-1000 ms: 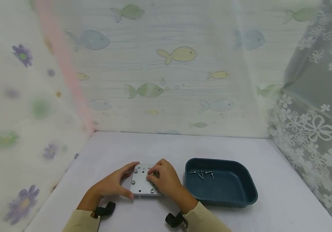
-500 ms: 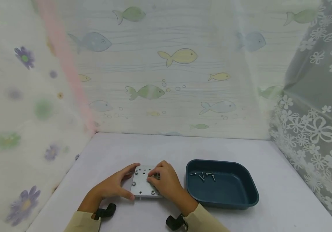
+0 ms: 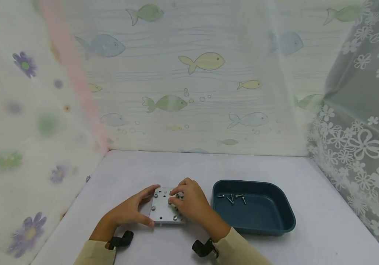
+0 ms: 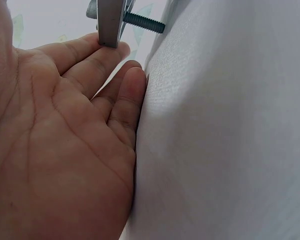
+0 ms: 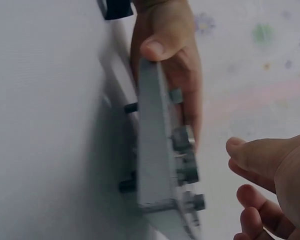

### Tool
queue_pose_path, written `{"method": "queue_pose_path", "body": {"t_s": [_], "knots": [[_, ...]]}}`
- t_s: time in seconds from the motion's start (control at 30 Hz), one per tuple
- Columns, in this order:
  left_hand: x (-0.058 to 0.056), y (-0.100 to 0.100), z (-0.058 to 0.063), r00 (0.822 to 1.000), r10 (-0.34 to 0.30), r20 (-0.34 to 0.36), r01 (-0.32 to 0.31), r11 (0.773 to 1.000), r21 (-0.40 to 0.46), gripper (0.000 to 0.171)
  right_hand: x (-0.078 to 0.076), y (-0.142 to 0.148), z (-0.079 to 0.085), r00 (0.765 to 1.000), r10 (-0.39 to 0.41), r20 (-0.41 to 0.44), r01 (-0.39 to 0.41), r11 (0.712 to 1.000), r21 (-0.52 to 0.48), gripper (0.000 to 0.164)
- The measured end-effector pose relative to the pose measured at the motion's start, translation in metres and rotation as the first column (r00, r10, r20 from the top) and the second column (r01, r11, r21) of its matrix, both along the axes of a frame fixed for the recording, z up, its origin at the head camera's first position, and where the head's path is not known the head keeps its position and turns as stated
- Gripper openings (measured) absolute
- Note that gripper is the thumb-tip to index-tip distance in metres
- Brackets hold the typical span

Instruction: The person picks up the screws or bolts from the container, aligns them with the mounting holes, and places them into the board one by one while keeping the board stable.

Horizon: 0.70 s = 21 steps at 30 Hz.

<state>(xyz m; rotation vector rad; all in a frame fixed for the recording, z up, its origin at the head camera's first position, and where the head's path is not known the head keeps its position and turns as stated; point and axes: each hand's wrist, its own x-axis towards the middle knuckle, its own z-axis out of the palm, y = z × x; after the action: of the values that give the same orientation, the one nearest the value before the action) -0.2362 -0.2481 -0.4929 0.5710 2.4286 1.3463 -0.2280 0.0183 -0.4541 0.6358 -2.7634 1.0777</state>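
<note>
A silvery metal plate (image 3: 164, 213) with holes lies before me, several socket-head screws standing in it. My left hand (image 3: 126, 211) holds the plate from the left, thumb at the near edge and fingers at the far edge. Below the plate (image 4: 108, 25), a threaded screw end (image 4: 145, 22) sticks out in the left wrist view. Over the plate's right half hovers my right hand (image 3: 192, 202), thumb and forefinger parted near a screw head (image 3: 169, 202). In the right wrist view this right hand (image 5: 290, 175) is apart from the screw heads (image 5: 188, 168), with nothing seen between its fingers.
To the right stands a dark blue tray (image 3: 269, 224) with several loose screws (image 3: 239, 195) toward its left end. White cloth covers the table (image 3: 163, 167). Patterned curtains (image 3: 189, 121) enclose the back and sides.
My right thumb and forefinger, earlier pinched together at a screw on the plate, have come apart and lifted slightly, uncovering more screw heads. The left hand keeps its hold on the plate.
</note>
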Motion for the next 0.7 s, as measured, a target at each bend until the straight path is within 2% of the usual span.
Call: {"method": "queue_pose_path", "body": {"t_s": [0.17,0.4,0.7], "knots": [[-0.001,0.0,-0.001,1.0,-0.008,-0.01,0.008,1.0,0.0,0.12,0.001,0.008,0.017,1.0,0.026,-0.014,-0.026,1.0,0.002,0.014],[-0.001,0.0,-0.001,1.0,0.009,0.016,-0.009,1.0,0.001,0.122,0.001,0.03,0.035,0.999,0.034,-0.007,-0.034,0.999,0.009,0.016],[0.001,0.001,0.001,0.998,0.037,0.041,-0.038,0.999,0.006,0.125,-0.006,0.069,0.042,1.0,0.02,0.008,-0.02,0.999,0.039,0.013]]}}
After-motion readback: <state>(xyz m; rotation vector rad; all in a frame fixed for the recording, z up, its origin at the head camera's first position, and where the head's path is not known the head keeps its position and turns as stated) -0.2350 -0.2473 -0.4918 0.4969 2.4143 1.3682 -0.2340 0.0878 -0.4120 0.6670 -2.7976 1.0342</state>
